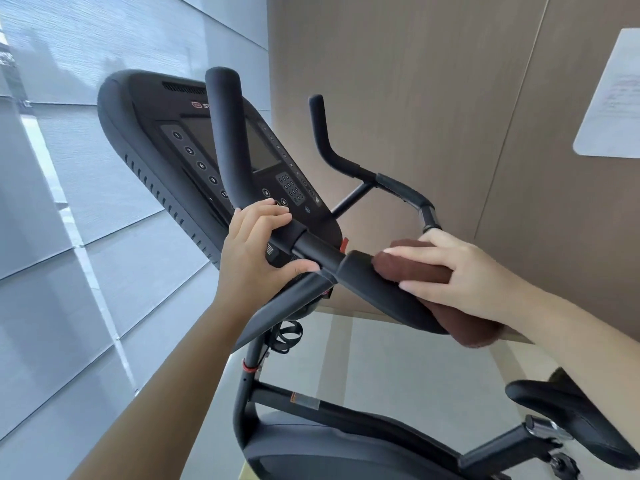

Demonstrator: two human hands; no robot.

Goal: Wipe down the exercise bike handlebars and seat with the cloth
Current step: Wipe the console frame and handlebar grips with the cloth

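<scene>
Your left hand (256, 251) grips the bar (225, 133), right hand (464, 271) clamps cloth (408, 268) round its pad (363, 278); bar runs up-left, seat (571, 417) sits lower right, nearer right hand.

I'm seeing grey blinds (69, 168) glowing left of brown panel wall (433, 81); white notice (613, 98) hanging on it; pale floor (398, 368) lying below.

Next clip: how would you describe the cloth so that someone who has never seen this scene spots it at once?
Start at the big black console and follow the handlebar down and right to its flat black pad. The cloth is wrapped over that pad, under the right hand. It is the only brown, fuzzy thing among smooth black parts.
</scene>
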